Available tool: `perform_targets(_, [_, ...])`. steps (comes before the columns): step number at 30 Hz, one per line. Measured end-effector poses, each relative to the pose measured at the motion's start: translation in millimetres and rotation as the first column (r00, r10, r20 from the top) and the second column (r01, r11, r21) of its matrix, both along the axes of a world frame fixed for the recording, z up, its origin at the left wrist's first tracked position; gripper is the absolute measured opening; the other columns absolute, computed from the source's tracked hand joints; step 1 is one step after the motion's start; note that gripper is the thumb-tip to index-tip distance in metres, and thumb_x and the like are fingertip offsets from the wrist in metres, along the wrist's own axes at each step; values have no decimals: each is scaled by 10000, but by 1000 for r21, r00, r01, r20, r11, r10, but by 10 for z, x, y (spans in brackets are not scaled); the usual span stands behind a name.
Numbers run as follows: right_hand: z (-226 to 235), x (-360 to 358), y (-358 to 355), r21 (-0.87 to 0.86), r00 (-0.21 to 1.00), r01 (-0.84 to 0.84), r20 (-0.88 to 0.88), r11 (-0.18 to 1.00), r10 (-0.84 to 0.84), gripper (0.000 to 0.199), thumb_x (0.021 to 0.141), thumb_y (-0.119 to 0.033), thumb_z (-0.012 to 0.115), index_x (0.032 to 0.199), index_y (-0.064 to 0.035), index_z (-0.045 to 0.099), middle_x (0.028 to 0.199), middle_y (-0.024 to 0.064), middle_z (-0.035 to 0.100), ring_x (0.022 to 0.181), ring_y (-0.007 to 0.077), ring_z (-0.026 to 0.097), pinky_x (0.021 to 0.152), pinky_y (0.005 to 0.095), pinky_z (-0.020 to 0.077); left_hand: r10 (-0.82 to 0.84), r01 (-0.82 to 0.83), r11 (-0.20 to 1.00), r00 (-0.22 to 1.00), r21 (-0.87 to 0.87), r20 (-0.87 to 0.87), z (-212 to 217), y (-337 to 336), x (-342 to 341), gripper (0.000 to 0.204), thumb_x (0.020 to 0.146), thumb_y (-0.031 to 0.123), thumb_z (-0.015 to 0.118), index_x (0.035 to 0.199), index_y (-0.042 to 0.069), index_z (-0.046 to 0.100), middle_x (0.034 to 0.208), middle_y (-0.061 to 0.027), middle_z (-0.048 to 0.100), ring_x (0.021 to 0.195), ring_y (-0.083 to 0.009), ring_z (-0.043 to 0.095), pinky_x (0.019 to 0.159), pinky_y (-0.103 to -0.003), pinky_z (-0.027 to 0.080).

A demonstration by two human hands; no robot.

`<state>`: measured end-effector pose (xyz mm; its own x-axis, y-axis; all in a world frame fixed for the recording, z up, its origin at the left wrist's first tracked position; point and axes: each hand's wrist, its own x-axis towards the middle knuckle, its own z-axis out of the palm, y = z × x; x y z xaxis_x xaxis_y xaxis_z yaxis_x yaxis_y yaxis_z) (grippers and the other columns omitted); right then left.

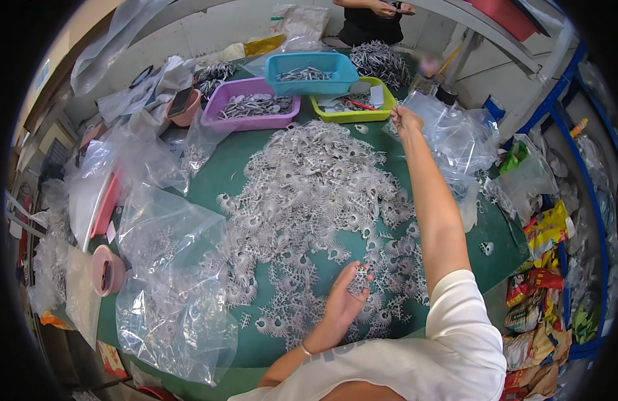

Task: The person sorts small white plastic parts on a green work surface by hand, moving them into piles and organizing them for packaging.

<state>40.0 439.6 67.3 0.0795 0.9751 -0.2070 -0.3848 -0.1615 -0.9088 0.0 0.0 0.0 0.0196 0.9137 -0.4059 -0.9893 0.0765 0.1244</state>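
Note:
Near the front of the green table, my left hand (pixel 346 301) is closed around a few small silver openwork metal pieces (pixel 359 279), held above others. My right arm stretches far forward, and my right hand (pixel 406 120) is closed beside the lime-green tray (pixel 349 115) and a heap of clear plastic bags (pixel 449 134). Whatever its fingers pinch is too small to make out. Between and around my hands spreads a large pile of silver fan-shaped and branching metal pieces (pixel 316 180), with single ones scattered toward me.
A purple tray (pixel 212 112) and a blue tray (pixel 312 87) hold metal parts at the back. A large clear bag (pixel 175 294) lies at left by a pink cup (pixel 108 271). Blue shelving (pixel 600 234) lines the right. Another person's hands (pixel 392 9) show at the far side.

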Motion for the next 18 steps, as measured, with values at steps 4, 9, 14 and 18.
perform_targets(4, [-73, -16, 30, 11, 999, -37, -5, 999, 37, 107, 851, -50, 519, 912, 21, 569, 775, 115, 623, 533, 132, 549, 421, 217, 428, -2, 2, 1000, 999, -5, 54, 31, 25, -15, 194, 886, 193, 541, 1057, 101, 540, 1008, -90, 579, 857, -204, 576, 583, -263, 487])
perform_targets(9, [-214, -35, -30, 2, 998, -51, 21, 999, 51, 97, 844, -64, 510, 865, 3, 578, 699, 76, 603, 450, 105, 473, 407, 213, 389, -9, 11, 1000, 998, -22, 64, 3, 8, -39, 174, 873, 209, 559, 1015, 111, 559, 959, -80, 591, 844, -196, 585, 582, -258, 478])
perform_targets(14, [-51, 201, -239, -2, 973, -229, 38, 973, 229, 95, 840, -71, 520, 865, -2, 580, 709, 67, 595, 489, 105, 481, 424, 208, 381, 10, -10, 1000, 997, -4, 74, 45, 66, -16, 146, 864, 206, 567, 973, 110, 571, 921, -56, 610, 904, -184, 591, 610, -258, 497])
perform_targets(18, [146, 253, -1434, 155, 797, -604, 158, 782, 584, 85, 837, -68, 527, 879, -8, 571, 743, 50, 597, 518, 89, 471, 424, 202, 342, 58, -63, 996, 995, 66, 78, 64, 5, -72, 145, 871, 175, 547, 987, 93, 577, 997, -67, 605, 978, -205, 583, 686, -283, 532])
